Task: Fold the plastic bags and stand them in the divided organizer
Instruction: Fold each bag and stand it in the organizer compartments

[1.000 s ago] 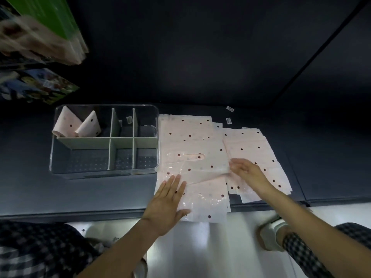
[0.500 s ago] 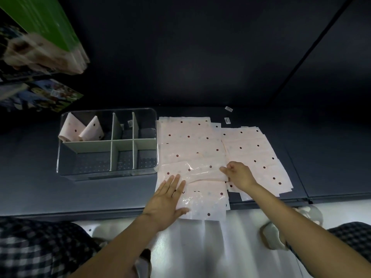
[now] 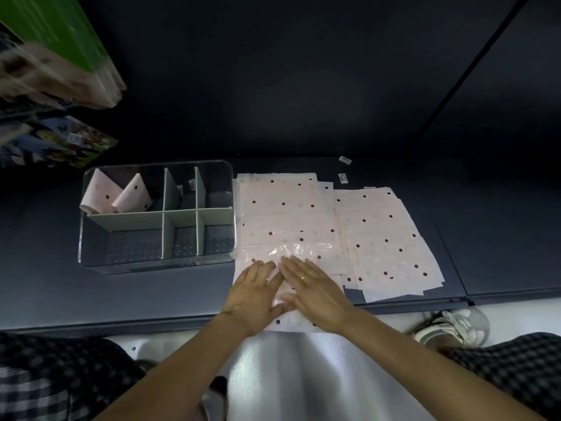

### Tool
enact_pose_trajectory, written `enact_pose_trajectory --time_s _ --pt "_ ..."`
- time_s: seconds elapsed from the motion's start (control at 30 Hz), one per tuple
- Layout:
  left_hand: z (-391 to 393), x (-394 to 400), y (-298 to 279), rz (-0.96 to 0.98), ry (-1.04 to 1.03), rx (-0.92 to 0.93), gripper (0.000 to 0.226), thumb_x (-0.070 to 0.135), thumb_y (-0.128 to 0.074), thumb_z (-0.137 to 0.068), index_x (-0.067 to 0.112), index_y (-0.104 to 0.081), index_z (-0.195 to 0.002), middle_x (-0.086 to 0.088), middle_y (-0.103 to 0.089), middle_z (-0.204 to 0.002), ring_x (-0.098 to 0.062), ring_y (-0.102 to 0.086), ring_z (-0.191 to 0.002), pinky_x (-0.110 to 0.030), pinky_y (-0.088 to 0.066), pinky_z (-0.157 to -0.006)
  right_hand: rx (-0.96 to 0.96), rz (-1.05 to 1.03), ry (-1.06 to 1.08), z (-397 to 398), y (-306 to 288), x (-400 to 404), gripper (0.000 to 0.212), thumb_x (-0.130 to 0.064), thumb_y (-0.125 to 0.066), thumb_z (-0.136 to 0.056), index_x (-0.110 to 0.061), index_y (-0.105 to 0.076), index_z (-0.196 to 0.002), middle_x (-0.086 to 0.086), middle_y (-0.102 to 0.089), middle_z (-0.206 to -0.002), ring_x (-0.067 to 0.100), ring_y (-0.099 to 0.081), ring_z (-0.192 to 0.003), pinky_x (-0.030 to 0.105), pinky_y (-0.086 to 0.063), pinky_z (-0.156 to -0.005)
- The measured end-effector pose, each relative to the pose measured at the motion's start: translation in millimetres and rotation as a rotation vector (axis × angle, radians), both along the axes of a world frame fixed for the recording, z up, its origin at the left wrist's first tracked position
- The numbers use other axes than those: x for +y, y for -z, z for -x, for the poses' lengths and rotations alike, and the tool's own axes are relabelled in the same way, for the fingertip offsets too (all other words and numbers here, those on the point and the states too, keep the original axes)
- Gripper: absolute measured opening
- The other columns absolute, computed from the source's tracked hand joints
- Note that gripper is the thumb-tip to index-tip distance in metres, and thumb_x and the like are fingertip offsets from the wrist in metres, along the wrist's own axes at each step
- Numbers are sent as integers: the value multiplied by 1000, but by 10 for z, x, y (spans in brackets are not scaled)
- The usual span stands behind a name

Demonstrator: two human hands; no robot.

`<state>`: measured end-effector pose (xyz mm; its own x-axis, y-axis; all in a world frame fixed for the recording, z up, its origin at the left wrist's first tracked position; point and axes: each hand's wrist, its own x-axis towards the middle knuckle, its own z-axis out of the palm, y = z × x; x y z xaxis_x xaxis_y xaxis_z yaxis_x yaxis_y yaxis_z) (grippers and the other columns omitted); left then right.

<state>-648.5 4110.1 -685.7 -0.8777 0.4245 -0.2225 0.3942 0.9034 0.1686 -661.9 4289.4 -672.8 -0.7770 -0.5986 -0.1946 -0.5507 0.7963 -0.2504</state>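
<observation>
Pressing flat on the folded plastic bag (image 3: 291,253) at lower centre: left hand (image 3: 253,296) and right hand (image 3: 314,294), fingers straight and close together, nothing gripped. A ring (image 3: 304,277) is seen on the right hand. The bag lies on the left bag stack (image 3: 285,208); a second stack (image 3: 391,238) lies just right of it. Divided organizer (image 3: 156,215) sits centre left, touching or just beside the left stack; two folded bags (image 3: 117,196) stand tilted in its upper-left compartment.

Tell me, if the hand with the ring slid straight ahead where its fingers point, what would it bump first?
The right hand points up-left across the folded bag. Probably the left hand's fingertips beside it, then the organizer's near corner.
</observation>
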Motion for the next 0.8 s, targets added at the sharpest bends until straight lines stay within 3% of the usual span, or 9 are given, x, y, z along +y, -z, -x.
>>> enact_pose_trajectory --time_s 0.13,0.23,0.3,0.4,0.5,0.53,0.6,0.7,0.8 --pt "-94 -109 29 16 24 -38 81 70 -18 -89 26 13 -149 -1 25 -155 -20 18 -144 -33 11 -116 41 -180 -63 -30 107 389 70 -56 -14 -96 -14 6 -149 -4 20 -152 15 15 -144 30 21 -113" --pt "-199 -339 18 27 66 -46 82 71 -10 -86 24 21 -145 -2 32 -150 -21 30 -139 -32 23 -113 114 -195 -64 -44 47 731 74 -57 -13 -93 -9 -10 -149 3 0 -155 21 -2 -145 36 10 -117" --pt "-259 -517 -29 17 79 8 81 70 -9 -86 20 6 -149 -4 17 -155 -27 13 -143 -33 14 -115 183 -198 -63 -55 -33 816 70 -53 -23 -93 -6 -33 -143 7 -25 -152 23 -25 -140 35 -8 -116" --pt "-257 -597 -175 74 101 59 77 64 -19 -89 13 -41 -141 -8 -32 -150 -29 -33 -137 -38 -13 -113 321 -88 -17 32 -95 742 47 -42 -65 -82 -7 -68 -113 8 -61 -127 21 -58 -117 45 -42 -103" --pt "-139 -514 -196 -53 74 -1 71 62 -25 -91 12 -46 -138 -5 -26 -154 -24 -19 -144 -41 -5 -119 350 61 31 156 -108 624 34 -28 -87 -62 -8 -72 -86 8 -71 -104 20 -70 -92 44 -54 -86" --pt "-98 -470 -179 -108 34 -17 67 60 -31 -92 13 -45 -136 -4 -25 -155 -23 -16 -145 -37 -4 -119 345 72 24 187 -93 604 35 -25 -90 -58 -8 -71 -83 7 -72 -99 20 -70 -87 38 -56 -82" --pt "-18 -375 -126 -175 -34 19 56 53 -42 -93 13 -47 -132 -4 -36 -148 -22 -30 -139 -32 -20 -116 366 46 -29 233 -88 574 40 -13 -91 -50 -9 -72 -84 6 -72 -93 21 -70 -80 30 -58 -74" --pt "101 -251 -140 -152 -82 47 56 53 -42 -93 18 -40 -137 3 -42 -134 -18 -38 -124 -28 -32 -102 378 -15 -57 312 -110 575 49 -1 -87 -39 -9 -74 -87 4 -73 -91 20 -71 -77 28 -58 -66" --pt "184 -225 -156 -170 -85 26 57 53 -47 -91 21 -40 -138 4 -38 -136 -15 -33 -126 -26 -29 -102 173 51 46 383 -159 631 28 -5 -69 -78 -9 -69 -106 3 -69 -110 21 -64 -100 31 -53 -83"
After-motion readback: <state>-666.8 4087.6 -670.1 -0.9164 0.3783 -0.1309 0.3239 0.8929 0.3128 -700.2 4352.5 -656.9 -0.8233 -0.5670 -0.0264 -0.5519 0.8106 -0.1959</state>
